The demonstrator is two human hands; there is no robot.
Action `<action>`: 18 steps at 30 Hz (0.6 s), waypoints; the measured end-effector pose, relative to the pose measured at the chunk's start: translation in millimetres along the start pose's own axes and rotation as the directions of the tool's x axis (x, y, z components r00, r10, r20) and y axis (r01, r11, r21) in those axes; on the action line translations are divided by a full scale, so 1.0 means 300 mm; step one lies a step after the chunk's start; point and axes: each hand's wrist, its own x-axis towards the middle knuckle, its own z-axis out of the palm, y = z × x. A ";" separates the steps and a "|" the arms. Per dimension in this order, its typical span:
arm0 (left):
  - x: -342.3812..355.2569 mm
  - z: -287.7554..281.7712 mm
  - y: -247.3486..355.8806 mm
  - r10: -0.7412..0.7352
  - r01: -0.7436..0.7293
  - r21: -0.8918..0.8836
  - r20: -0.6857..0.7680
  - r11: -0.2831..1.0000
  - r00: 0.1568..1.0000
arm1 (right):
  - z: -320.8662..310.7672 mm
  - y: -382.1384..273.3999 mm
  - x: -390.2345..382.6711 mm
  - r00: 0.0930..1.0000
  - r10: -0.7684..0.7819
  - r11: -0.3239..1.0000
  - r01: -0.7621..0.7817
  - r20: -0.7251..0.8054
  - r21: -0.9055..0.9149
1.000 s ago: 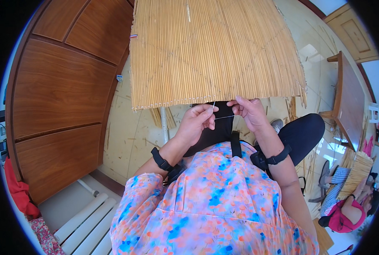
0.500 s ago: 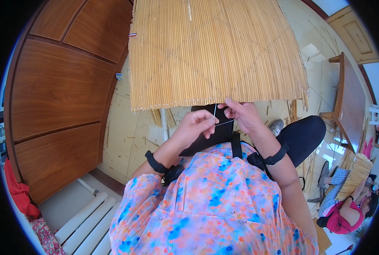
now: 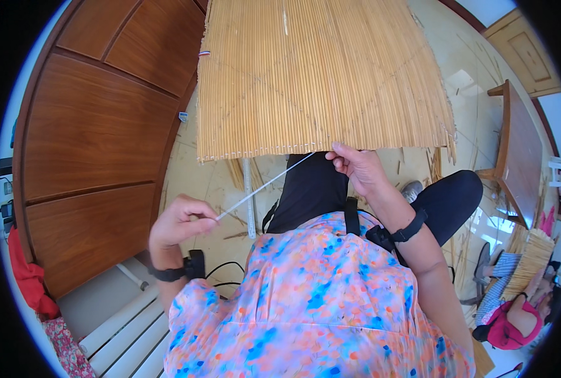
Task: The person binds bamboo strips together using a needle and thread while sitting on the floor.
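Note:
A large mat of yellow straw stalks [image 3: 318,82] spreads out in front of me, its near edge stitched in white on the left part. My left hand [image 3: 183,223] is drawn back to the left, thumb and finger pinching a white string [image 3: 258,190]. The string runs taut and slanting up to the mat's near edge. My right hand [image 3: 358,165] grips that edge between thumb and fingers, just right of where the string meets it. Whether the right fingers also hold string is hidden.
Brown wooden panels [image 3: 91,126] stand at the left above a white slatted radiator [image 3: 129,340]. A wooden bench [image 3: 516,154] is at the right. Straw bits and a metal ruler [image 3: 249,198] lie on the tiled floor. Another person in pink [image 3: 510,324] works with straw at lower right.
My left hand has moved away from the mat's edge to the lower left, pulling the string out long and straight. My right hand stays at the edge.

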 end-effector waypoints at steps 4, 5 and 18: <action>-0.125 -0.093 -0.102 -0.153 0.230 0.248 -0.293 0.941 0.944 | 0.048 -0.004 -0.002 0.999 -0.016 1.000 0.016 0.042 -0.011; -0.147 -0.104 -0.124 -0.159 0.272 0.267 -0.378 0.925 0.912 | 0.058 -0.005 0.000 0.999 0.002 1.000 -0.001 0.045 -0.021; -0.223 -0.052 0.083 0.661 -0.298 0.596 -0.607 0.746 0.441 | 0.087 -0.033 -0.029 0.993 -0.074 0.997 0.073 0.087 0.010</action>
